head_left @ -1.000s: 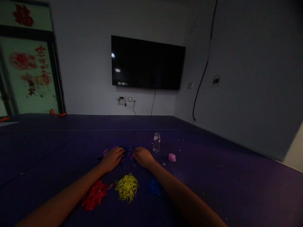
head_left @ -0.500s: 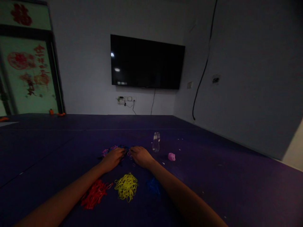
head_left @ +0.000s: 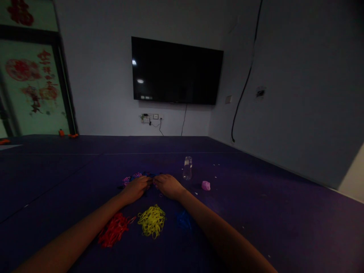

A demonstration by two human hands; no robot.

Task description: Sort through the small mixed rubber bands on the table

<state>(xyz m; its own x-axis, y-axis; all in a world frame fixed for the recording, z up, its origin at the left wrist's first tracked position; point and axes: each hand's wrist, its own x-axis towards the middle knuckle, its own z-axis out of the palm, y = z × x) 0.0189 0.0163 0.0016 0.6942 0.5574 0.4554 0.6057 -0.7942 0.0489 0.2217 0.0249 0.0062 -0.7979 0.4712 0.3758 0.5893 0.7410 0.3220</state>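
Observation:
My left hand (head_left: 137, 187) rests at a mixed pile of pink, purple and dark rubber bands (head_left: 131, 178), its fingers bent and closed among them. My right hand (head_left: 168, 185) meets it from the other side, fingers curled down onto bands at the pile's right edge. The fingertips nearly touch, and the backs of the hands partly hide what they pinch. Nearer to me lie three sorted heaps: red rubber bands (head_left: 115, 229) by my left forearm, yellow rubber bands (head_left: 152, 221) in the middle, and dark blue rubber bands (head_left: 184, 220) beside my right forearm.
A clear glass bottle (head_left: 187, 168) stands upright beyond my right hand. To its right sits a crumpled pink lump (head_left: 206, 185). Small white scraps dot the purple surface (head_left: 270, 220). A television (head_left: 176, 72) hangs on the far wall.
My right hand has shifted slightly left, closer to my left hand, covering loose bands that showed between them. The whole view has tipped a little; the heaps and bottle stay put.

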